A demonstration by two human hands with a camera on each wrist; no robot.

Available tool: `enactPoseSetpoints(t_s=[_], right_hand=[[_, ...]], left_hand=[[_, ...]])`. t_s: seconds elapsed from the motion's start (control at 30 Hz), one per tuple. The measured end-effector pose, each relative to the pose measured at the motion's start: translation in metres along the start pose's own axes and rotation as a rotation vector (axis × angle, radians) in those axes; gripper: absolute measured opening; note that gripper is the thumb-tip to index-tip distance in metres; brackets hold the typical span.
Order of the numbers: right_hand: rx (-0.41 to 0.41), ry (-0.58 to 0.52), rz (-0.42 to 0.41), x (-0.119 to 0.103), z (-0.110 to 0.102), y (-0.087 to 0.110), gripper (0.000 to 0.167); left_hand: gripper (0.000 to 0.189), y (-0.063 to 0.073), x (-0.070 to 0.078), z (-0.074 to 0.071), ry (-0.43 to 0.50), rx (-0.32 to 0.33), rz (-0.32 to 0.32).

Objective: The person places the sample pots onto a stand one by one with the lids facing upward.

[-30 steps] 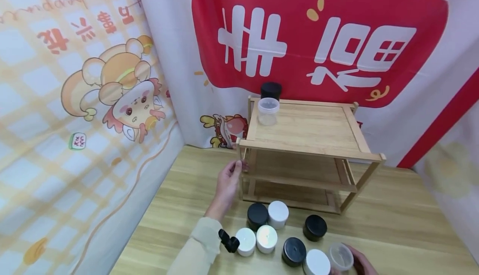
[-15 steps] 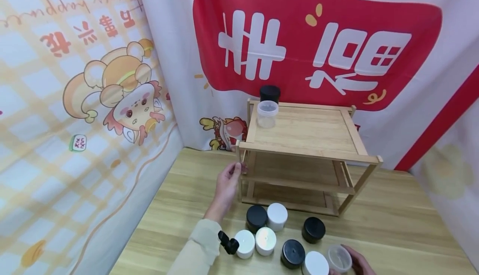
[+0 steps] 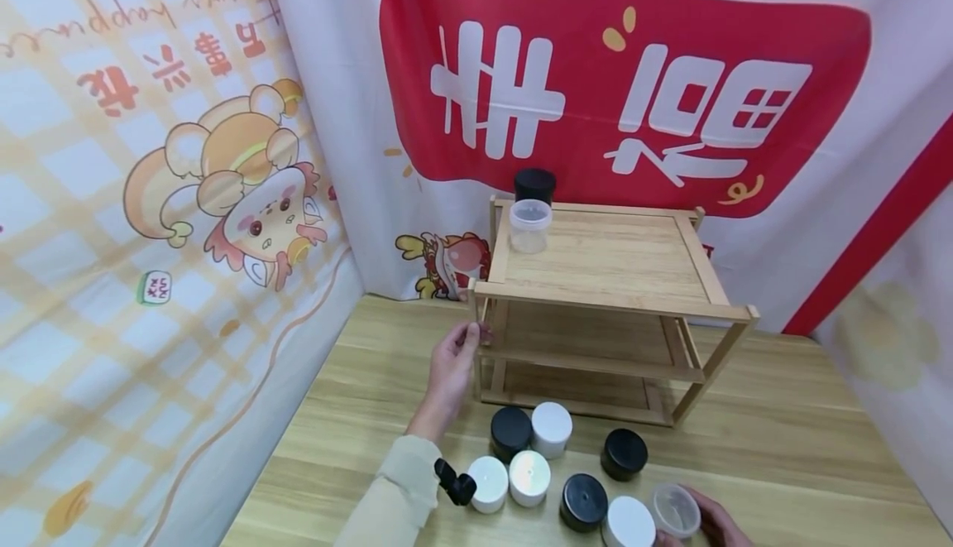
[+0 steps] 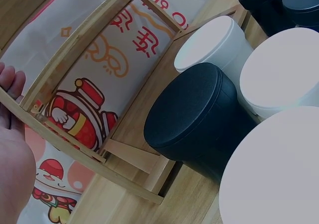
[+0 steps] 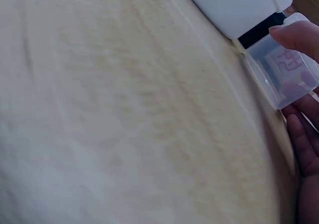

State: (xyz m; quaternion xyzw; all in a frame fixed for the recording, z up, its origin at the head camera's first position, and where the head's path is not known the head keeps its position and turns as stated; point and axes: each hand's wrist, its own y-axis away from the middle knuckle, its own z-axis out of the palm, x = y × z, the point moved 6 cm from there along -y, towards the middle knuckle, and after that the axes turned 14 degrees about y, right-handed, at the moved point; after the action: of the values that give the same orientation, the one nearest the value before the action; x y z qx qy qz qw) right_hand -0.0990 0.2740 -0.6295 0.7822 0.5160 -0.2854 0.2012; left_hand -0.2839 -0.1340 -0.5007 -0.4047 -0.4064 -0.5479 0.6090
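Note:
My left hand (image 3: pixel 452 361) grips the left front post of a three-tier wooden shelf (image 3: pixel 618 253). In the left wrist view, fingers show behind the slim wooden upright (image 4: pixel 65 144). At the lower right of the head view, my right hand (image 3: pixel 716 519) holds a clear plastic jar (image 3: pixel 676 511), low over the floor beside a white-lidded jar (image 3: pixel 629 522). The right wrist view has the thumb on one side of the clear jar (image 5: pixel 279 69) and fingers on the other. Part of the right hand is outside the head view.
Several black and white jars stand before the shelf, among them a black jar (image 3: pixel 624 454) and a white jar (image 3: pixel 552 429). On the shelf's top left are another clear jar (image 3: pixel 530 227) and a black one (image 3: pixel 535 185). Printed cloth (image 3: pixel 328 117) hangs behind and beside the shelf.
The head view has shifted slightly. Both hands keep their hold, and the jars and shelf stay in place.

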Motion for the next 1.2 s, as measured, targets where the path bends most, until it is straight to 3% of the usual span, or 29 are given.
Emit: enactPoseSetpoints(t_s=[0.1, 0.2, 0.33, 0.43, 0.63, 0.77, 1.03, 1.2], right_hand=[[0.075, -0.074, -0.012, -0.007, -0.006, 0.003, 0.079], [0.093, -0.232, -0.017, -0.014, -0.015, 0.004, 0.066], [0.002, -0.282, 0.039, -0.018, -0.029, -0.006, 0.066], [-0.044, -0.198, 0.029, -0.031, -0.048, -0.016, 0.074], [-0.059, -0.095, -0.093, -0.087, -0.089, -0.022, 0.08], [-0.051, -0.046, -0.218, -0.128, -0.11, -0.027, 0.08], [-0.021, -0.047, -0.457, -0.202, -0.135, -0.035, 0.076], [-0.041, -0.048, -0.542, -0.239, -0.14, -0.038, 0.073]], left_hand=[[0.053, 0.0, 0.001, -0.001, -0.004, 0.002, 0.01], [0.054, 0.001, 0.003, -0.001, -0.008, -0.002, 0.028], [0.058, 0.002, 0.002, 0.0, -0.011, -0.006, 0.045], [0.058, 0.002, 0.002, 0.0, -0.016, -0.007, 0.042], [0.054, 0.001, 0.002, -0.001, -0.019, -0.003, 0.021], [0.049, 0.0, 0.002, -0.001, -0.018, -0.005, 0.015], [0.056, 0.0, 0.0, -0.002, -0.03, -0.01, 0.007], [0.056, -0.002, -0.002, -0.002, -0.025, -0.011, 0.008]])
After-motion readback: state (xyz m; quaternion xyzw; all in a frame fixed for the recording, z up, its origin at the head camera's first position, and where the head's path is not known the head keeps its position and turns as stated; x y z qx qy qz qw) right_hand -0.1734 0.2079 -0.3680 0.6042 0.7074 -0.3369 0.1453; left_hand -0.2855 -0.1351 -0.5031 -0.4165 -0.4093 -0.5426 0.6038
